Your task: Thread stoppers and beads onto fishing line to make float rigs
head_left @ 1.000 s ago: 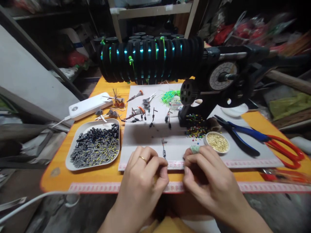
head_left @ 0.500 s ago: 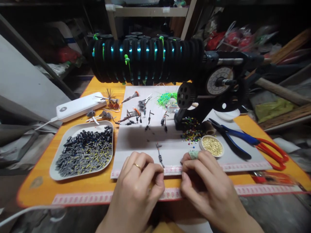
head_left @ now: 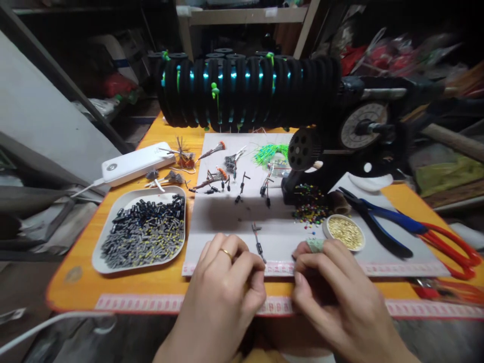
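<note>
Black piece (head_left: 259, 248) at one o'clock from left hand (head_left: 223, 282): likely light, slippery; hold mid-length. Right hand (head_left: 340, 282) curled too; cannot tell whether either pinches anything.

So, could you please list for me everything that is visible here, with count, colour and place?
Roller machine: one, black, across back
Bags: count unclear, mostly red, back right
Power bank: one, white, left
Tray: one, white, front left
Small parts: many, black and grey, in tray
Board: one, whitish, middle
Strand bundle: one, green-blue, board's back
Pins: many, mixed colours, board's right
Cup: one, white, gold beads inside
Pliers: one, black-blue, right
Looped handles: two, red, beyond pliers
Table: one, orange, underneath
Dark piece: one, beside left fingertips
Left hand: one, bare, gold ring
Right hand: one, bare, greenish finger wrap
</note>
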